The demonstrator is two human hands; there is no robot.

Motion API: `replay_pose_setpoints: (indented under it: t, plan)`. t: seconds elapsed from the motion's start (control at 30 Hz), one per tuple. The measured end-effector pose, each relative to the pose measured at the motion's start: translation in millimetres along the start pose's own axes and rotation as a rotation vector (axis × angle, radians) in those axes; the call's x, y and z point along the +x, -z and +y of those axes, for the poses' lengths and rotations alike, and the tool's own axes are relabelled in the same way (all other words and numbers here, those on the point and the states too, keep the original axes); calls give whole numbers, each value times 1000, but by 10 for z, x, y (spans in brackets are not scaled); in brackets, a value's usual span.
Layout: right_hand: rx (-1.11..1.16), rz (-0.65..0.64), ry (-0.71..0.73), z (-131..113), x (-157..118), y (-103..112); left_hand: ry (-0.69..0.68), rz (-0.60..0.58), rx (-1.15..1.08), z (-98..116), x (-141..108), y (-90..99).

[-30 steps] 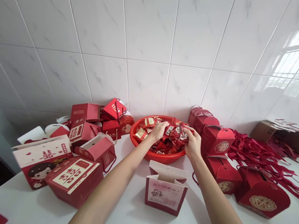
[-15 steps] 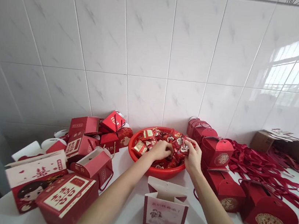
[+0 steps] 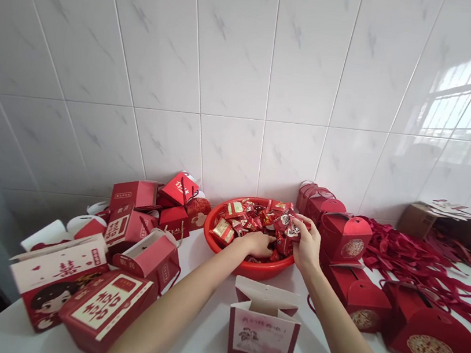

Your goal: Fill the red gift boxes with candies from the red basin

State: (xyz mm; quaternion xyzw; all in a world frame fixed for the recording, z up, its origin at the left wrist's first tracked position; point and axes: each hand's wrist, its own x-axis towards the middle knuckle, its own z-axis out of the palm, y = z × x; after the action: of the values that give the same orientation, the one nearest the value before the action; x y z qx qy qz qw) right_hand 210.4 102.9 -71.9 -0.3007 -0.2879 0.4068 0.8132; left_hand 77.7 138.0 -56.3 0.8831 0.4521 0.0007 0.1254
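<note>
A red plastic basin [image 3: 254, 269] full of red-wrapped candies [image 3: 251, 221] stands against the tiled wall. My left hand [image 3: 258, 244] reaches down among the candies, its fingers bent and partly buried, so what they touch is hidden. At the basin's right rim, my right hand [image 3: 307, 242] pinches a red candy packet [image 3: 293, 229] with white print between thumb and fingers. Between my forearms, in front of the basin, an upright red and white paper gift box [image 3: 262, 332] has its top open.
Several red gift boxes [image 3: 107, 304] crowd the left side of the white table [image 3: 191, 334]. More red boxes [image 3: 432, 338] line the right. Behind them lie a heap of dark red ribbons [image 3: 404, 253] and an open cardboard box [image 3: 451, 227].
My left hand has shifted slightly right and deeper among the candies. My right hand still holds the packet at the rim. The view has tilted down a little.
</note>
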Motion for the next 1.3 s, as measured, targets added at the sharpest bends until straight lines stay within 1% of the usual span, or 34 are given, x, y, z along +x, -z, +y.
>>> replay_pose_setpoints:
  t: [0.13,0.3,0.47,0.53,0.7,0.8,0.97,1.13,1.3]
  plan:
    - [-27,-16,-1,20,18,18,11,-77,-16,9,5,5]
    - [-33,-28,-14,17,18,32,49,-112,-18,47,43,-4]
    - [-40,-35,-38,12,14,27,3,-174,-42,65,58,0]
    - [-41,-29,-39,11,17,19,3,-178,-77,58,48,1]
    - [-47,-21,-47,-19,-3,-6,-9,-130,-224,18,19,-17]
    - [-51,-35,-60,-37,-27,-6,3,-99,-268,-24,28,-49]
    - [-49,-67,-123,-23,-1,24,-34,-3,-297,-99,75,-98]
    - [-29,-104,-153,-36,17,32,-45,95,-297,-102,54,-78]
    - [20,-49,-140,-39,4,19,-24,209,-410,-151,47,-31]
